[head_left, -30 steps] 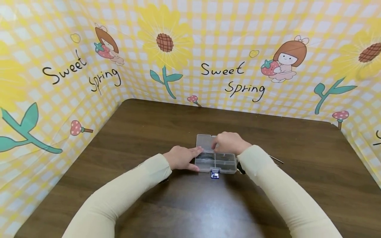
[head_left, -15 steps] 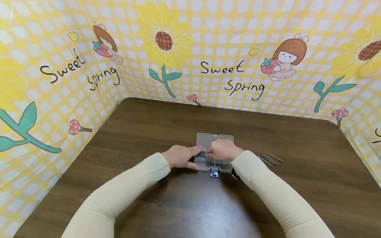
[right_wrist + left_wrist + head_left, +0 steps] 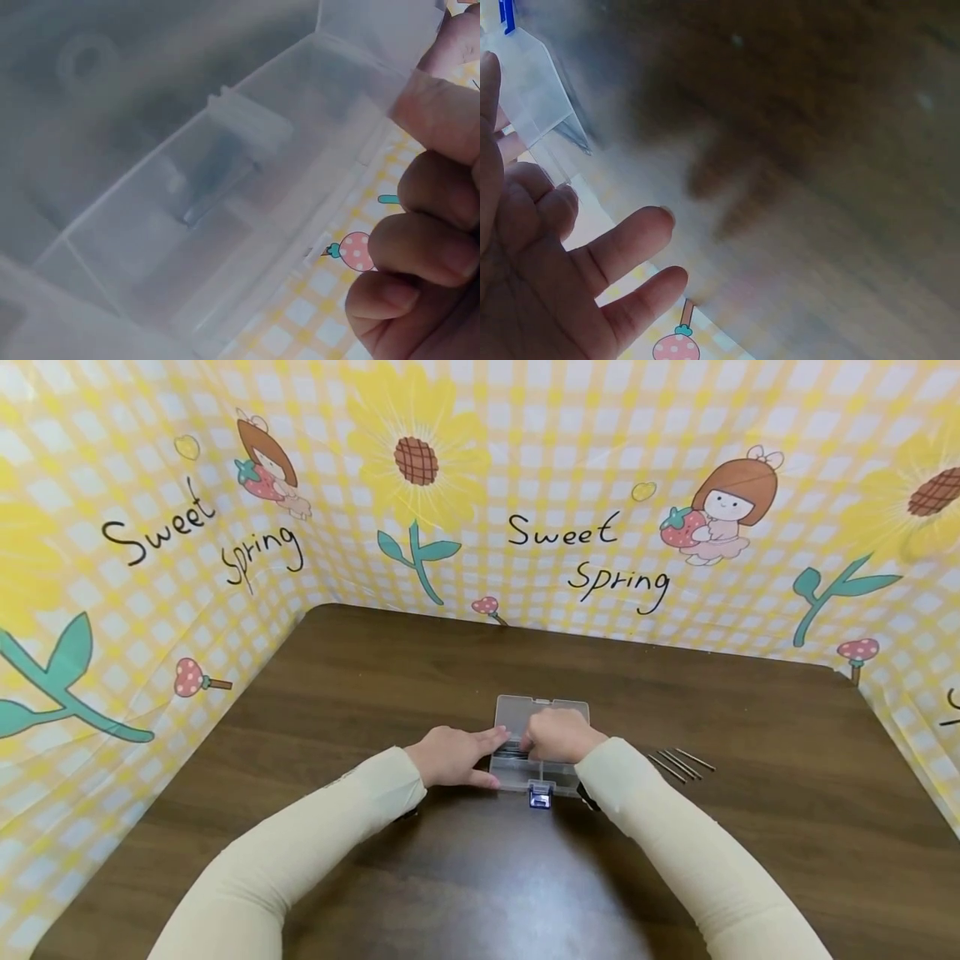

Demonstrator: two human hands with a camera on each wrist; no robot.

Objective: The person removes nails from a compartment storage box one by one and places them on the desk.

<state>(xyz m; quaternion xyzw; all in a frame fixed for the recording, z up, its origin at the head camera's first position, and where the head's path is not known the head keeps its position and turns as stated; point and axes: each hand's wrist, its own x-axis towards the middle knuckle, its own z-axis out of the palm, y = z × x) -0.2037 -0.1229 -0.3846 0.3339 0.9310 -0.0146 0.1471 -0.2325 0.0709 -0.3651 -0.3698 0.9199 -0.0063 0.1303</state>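
A small clear plastic compartment box [image 3: 516,773] lies with its lid [image 3: 516,712] tipped back and its blue clasp [image 3: 541,796] at the front. Thin metal rods, nail-like in shape, lie in the back left compartment. My left hand [image 3: 453,756] rests against the left side of the box, fingers straight, thumb at the front corner. Over that back left compartment is my right hand [image 3: 562,735], fingers curled and pointing down among the rods. In the right wrist view its curled fingers [image 3: 424,247] show beside the clear wall; I cannot tell whether the fingertips pinch a rod.
Several thin metal rods [image 3: 682,764] lie side by side on the brown wooden table [image 3: 420,877], to the right of the box. A yellow checked cloth [image 3: 555,460] with flowers and lettering stands around the table's back and sides.
My right hand has moved left and down from over the lid into the back left compartment. The rods on the right, earlier partly behind the sleeve, now show. The left hand stays put.
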